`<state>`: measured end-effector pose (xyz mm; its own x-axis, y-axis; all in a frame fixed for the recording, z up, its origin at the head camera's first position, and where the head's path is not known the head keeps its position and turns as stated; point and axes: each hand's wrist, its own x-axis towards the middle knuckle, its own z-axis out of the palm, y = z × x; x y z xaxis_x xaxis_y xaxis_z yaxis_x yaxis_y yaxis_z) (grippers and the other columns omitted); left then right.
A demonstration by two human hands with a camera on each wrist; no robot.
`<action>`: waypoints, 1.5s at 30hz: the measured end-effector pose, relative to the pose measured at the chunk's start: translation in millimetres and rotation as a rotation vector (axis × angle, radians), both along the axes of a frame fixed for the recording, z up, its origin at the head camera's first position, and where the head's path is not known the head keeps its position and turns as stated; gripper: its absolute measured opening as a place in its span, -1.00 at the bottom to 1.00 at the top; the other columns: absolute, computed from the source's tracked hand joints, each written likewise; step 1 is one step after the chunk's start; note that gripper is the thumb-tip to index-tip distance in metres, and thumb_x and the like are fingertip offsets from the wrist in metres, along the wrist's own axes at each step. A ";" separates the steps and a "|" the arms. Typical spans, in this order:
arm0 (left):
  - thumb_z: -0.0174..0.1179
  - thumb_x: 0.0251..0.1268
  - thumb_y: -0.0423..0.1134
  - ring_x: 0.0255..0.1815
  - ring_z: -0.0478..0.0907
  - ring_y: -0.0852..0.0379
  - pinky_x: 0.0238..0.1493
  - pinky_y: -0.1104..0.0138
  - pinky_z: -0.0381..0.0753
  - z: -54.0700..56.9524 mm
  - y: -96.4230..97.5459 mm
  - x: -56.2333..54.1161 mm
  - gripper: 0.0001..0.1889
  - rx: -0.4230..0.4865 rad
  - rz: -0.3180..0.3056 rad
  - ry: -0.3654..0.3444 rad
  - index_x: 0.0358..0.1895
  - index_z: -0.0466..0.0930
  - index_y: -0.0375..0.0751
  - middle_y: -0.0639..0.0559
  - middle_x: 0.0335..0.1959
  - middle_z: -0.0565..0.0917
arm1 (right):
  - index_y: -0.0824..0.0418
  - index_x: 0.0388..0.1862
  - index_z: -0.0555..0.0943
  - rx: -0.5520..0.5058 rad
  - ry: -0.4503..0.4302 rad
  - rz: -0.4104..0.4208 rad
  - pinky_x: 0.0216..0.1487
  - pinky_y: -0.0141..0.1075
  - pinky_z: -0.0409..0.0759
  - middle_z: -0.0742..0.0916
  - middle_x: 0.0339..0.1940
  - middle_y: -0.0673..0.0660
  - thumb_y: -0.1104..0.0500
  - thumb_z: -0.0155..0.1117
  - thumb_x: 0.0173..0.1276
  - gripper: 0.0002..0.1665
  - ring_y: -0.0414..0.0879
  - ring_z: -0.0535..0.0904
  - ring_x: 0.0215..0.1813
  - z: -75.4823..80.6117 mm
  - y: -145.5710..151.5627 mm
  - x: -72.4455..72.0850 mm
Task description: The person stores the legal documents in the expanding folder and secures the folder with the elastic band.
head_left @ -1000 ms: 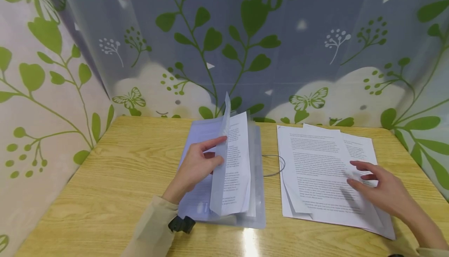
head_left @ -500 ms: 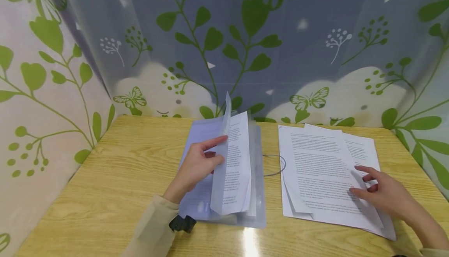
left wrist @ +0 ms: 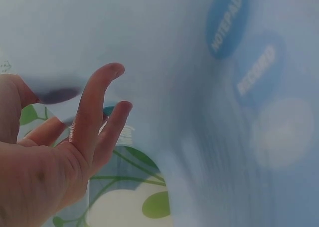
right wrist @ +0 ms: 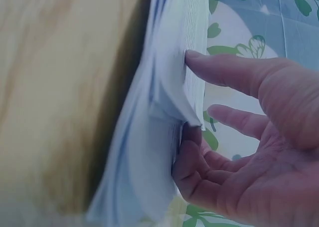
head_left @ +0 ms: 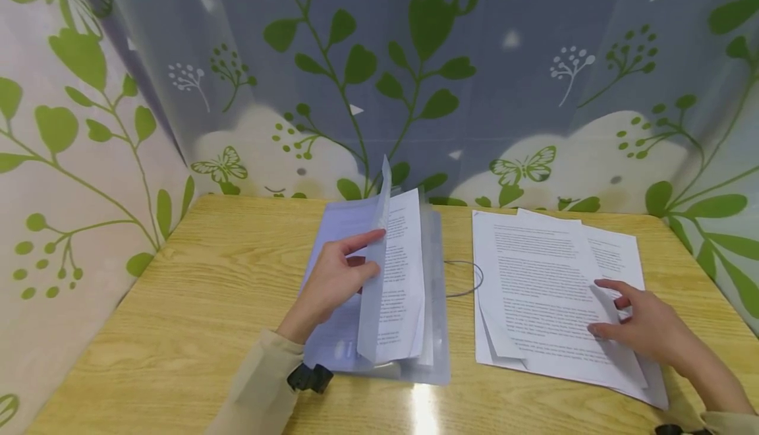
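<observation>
In the head view, a translucent bluish plastic folder (head_left: 340, 290) lies spread on the left side of the table. My left hand (head_left: 332, 280) holds one of its clear sleeves (head_left: 369, 319) up between thumb and index finger. Printed pages (head_left: 403, 277) show behind that sleeve. Blue "NOTEPAD" (left wrist: 227, 22) and "RECORD" labels fill part of the left wrist view. To the right lies a stack of printed sheets (head_left: 539, 290), slightly fanned. My right hand (head_left: 652, 323) pinches the top sheet's right edge, thumb on top and a curled finger (right wrist: 192, 154) underneath, raising that edge.
A thin grey elastic loop (head_left: 474, 280) runs from the folder to the paper stack. One sheet corner (head_left: 504, 343) is folded over at the stack's lower left. Patterned curtains (head_left: 379, 59) stand behind the wooden table (head_left: 196, 290) and at both sides.
My right hand first shifts slightly right and down along the stack's edge, then a little back left, and the top sheet's edge now curls up at its fingers. The left hand keeps its hold.
</observation>
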<state>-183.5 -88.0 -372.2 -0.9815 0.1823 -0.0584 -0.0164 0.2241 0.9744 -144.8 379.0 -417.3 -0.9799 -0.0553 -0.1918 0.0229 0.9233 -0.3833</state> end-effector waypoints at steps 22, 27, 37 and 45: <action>0.12 0.18 -0.48 -0.18 0.71 0.09 -0.43 0.32 0.61 0.6 -2.0 0.2 -0.37 0.004 0.012 -0.011 0.38 0.57 -0.03 -0.19 0.13 0.70 | 0.40 0.53 0.18 -0.068 -0.041 -0.092 -0.11 0.14 0.51 0.47 0.15 0.70 0.03 0.54 0.17 0.10 0.43 0.47 0.03 1.7 -8.8 -1.8; 0.12 0.18 -0.49 -0.19 0.71 0.10 -0.43 0.33 0.61 1.1 -1.8 0.0 -0.36 0.009 0.004 -0.015 0.39 0.56 -0.05 -0.21 0.14 0.70 | 0.39 0.57 0.17 -0.165 -0.034 -0.079 -0.09 0.03 0.54 0.44 0.25 0.69 0.05 0.51 0.24 0.07 0.47 0.44 0.13 -0.7 -3.3 1.4; 0.12 0.17 -0.48 -0.15 0.73 0.05 -0.41 0.32 0.63 1.1 -2.6 -1.4 -0.36 0.010 0.010 -0.012 0.38 0.57 -0.04 -0.17 0.13 0.71 | 0.25 0.65 0.08 -0.388 -0.116 -0.153 -0.21 -0.40 0.59 0.56 0.26 0.56 -0.02 0.49 0.30 0.12 -0.33 0.55 -0.12 -7.1 8.7 8.3; 0.13 0.17 -0.48 -0.16 0.73 0.08 -0.41 0.31 0.65 3.2 -3.3 -1.1 -0.36 0.016 0.015 -0.017 0.38 0.57 -0.04 -0.18 0.11 0.71 | 0.21 0.66 0.07 -0.379 -0.115 -0.158 -0.21 -0.40 0.56 0.52 0.30 0.52 -0.05 0.49 0.30 0.14 -0.19 0.56 -0.07 -6.3 3.8 10.7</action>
